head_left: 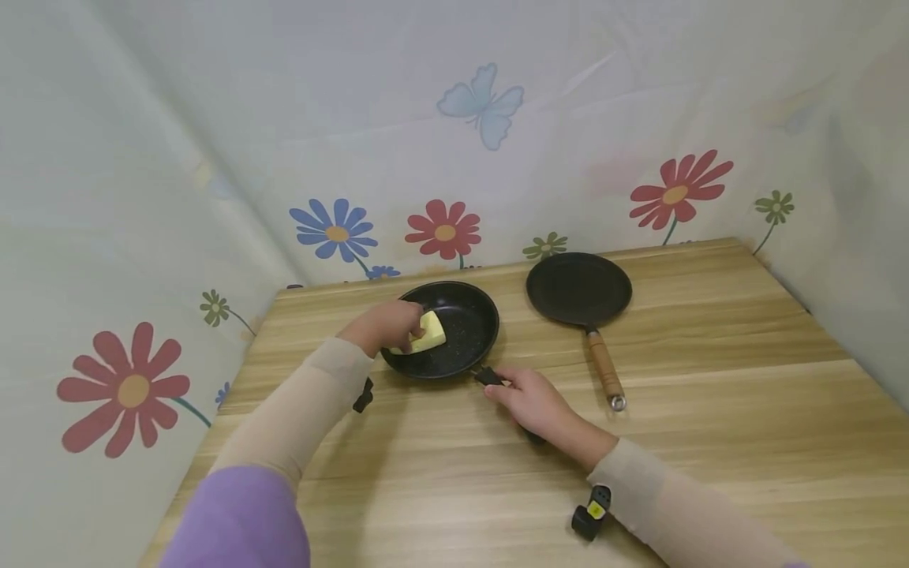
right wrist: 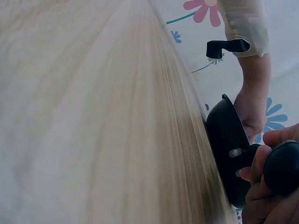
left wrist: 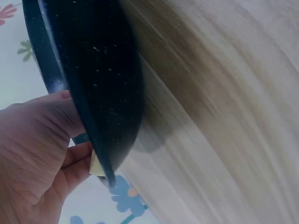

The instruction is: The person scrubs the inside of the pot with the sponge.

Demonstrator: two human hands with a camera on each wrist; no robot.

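A black speckled frying pan is near the table's back left, its handle toward the front right. My left hand reaches over the pan's left rim and holds a pale yellow sponge against the inside. In the left wrist view the pan's outer wall hides most of the sponge and the fingertips. My right hand grips the pan's black handle. The right wrist view shows fingers wrapped round that handle.
A flat black griddle pan with a wooden handle lies at the back right of the wooden table. A flower-printed curtain hangs behind the table and along its left side.
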